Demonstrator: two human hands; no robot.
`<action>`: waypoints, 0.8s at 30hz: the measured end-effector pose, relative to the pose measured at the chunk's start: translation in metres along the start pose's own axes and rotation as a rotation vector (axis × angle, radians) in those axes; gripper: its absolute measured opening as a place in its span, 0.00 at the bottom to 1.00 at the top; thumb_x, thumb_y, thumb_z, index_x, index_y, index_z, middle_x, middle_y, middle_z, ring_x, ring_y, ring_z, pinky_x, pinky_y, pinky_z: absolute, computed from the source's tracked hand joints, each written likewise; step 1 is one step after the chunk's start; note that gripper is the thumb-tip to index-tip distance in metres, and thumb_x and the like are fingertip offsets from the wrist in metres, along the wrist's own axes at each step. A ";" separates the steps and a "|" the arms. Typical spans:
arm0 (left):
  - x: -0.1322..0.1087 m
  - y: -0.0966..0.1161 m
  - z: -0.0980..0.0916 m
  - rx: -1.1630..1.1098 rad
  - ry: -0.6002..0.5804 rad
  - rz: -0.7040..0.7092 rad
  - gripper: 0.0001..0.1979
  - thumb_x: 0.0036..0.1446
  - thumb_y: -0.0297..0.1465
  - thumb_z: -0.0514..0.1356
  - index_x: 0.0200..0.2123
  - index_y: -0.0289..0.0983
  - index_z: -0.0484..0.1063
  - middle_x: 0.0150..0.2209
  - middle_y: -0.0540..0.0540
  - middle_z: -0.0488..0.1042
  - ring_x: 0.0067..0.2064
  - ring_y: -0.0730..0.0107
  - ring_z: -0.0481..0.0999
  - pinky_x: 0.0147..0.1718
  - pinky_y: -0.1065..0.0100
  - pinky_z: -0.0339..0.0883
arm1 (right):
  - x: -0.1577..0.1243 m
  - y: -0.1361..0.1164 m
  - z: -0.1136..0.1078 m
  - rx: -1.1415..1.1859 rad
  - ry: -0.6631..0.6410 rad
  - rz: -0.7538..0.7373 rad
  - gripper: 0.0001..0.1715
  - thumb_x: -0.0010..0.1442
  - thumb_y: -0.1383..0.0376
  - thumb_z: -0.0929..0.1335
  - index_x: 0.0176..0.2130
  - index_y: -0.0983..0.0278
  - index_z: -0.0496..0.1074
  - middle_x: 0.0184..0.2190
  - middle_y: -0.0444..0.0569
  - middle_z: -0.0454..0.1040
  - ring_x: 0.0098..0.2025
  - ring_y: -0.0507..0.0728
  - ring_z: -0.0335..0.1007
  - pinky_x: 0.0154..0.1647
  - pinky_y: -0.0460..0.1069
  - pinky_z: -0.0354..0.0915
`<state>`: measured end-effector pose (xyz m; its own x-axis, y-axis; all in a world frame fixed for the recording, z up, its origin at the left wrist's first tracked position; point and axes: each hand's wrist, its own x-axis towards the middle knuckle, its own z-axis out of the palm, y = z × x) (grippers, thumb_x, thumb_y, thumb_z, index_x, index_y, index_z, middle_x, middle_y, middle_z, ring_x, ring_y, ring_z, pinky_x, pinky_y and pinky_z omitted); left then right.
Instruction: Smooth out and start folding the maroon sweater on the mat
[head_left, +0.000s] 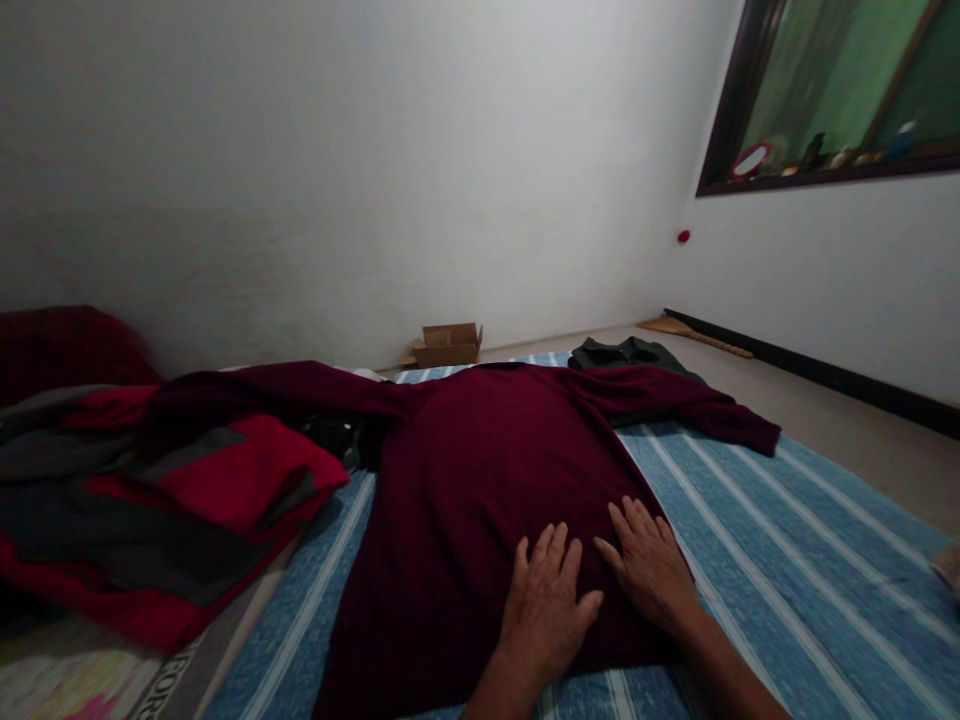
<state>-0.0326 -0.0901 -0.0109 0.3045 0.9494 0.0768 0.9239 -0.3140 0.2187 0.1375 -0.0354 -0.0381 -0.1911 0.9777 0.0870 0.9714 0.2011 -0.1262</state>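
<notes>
A maroon long-sleeved shirt (480, 470) lies spread out on a blue striped sheet (795, 560), its sleeves stretched to both sides. Flat on the lower right part of the cloth rests my left hand (547, 600), fingers apart. Just right of it, my right hand (649, 560) also lies palm down near the shirt's side edge, with its fingers extended. Neither hand grips anything. The shirt's left sleeve in view runs over a red and grey jacket (217, 480).
Behind the shirt stands an open cardboard box (448, 345) by the wall. A dark folded garment (630, 352) touches the far right sleeve. A straw-coloured brush or broom (694, 333) lies along the right wall. Small items, including a round mirror (751, 160), stand on the window sill.
</notes>
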 end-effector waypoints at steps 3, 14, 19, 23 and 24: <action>0.000 0.000 0.000 0.001 -0.001 0.000 0.30 0.60 0.49 0.45 0.61 0.42 0.55 0.65 0.45 0.50 0.65 0.58 0.48 0.61 0.47 0.43 | 0.000 0.001 0.001 0.003 -0.001 -0.007 0.39 0.61 0.46 0.55 0.62 0.66 0.55 0.63 0.58 0.50 0.65 0.64 0.41 0.61 0.60 0.41; 0.000 0.001 -0.001 -0.014 -0.002 -0.004 0.30 0.59 0.49 0.45 0.61 0.42 0.55 0.64 0.45 0.51 0.65 0.58 0.48 0.61 0.47 0.43 | -0.001 0.000 -0.001 -0.025 -0.003 -0.004 0.38 0.61 0.46 0.54 0.62 0.66 0.55 0.64 0.57 0.50 0.65 0.64 0.41 0.61 0.59 0.42; 0.000 0.001 -0.002 -0.033 -0.002 -0.003 0.30 0.60 0.49 0.45 0.61 0.41 0.56 0.64 0.44 0.51 0.65 0.57 0.48 0.61 0.47 0.43 | -0.001 -0.001 -0.002 -0.040 -0.009 -0.003 0.39 0.61 0.46 0.54 0.62 0.66 0.55 0.63 0.57 0.51 0.65 0.64 0.42 0.61 0.59 0.42; 0.000 0.001 -0.003 -0.037 -0.008 -0.002 0.30 0.60 0.49 0.45 0.61 0.41 0.55 0.64 0.44 0.51 0.65 0.57 0.48 0.61 0.47 0.42 | -0.001 0.000 -0.001 -0.048 -0.018 -0.014 0.39 0.62 0.46 0.54 0.62 0.66 0.54 0.64 0.57 0.50 0.65 0.64 0.41 0.61 0.59 0.42; -0.001 0.001 -0.003 -0.037 -0.007 -0.001 0.30 0.60 0.49 0.45 0.61 0.41 0.55 0.64 0.44 0.51 0.65 0.57 0.48 0.61 0.47 0.42 | -0.001 0.000 -0.001 -0.048 -0.019 -0.015 0.39 0.62 0.46 0.54 0.62 0.66 0.54 0.64 0.57 0.50 0.65 0.64 0.41 0.61 0.59 0.42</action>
<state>-0.0322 -0.0910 -0.0081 0.3053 0.9497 0.0697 0.9151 -0.3129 0.2542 0.1380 -0.0359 -0.0370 -0.2077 0.9757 0.0692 0.9740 0.2128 -0.0777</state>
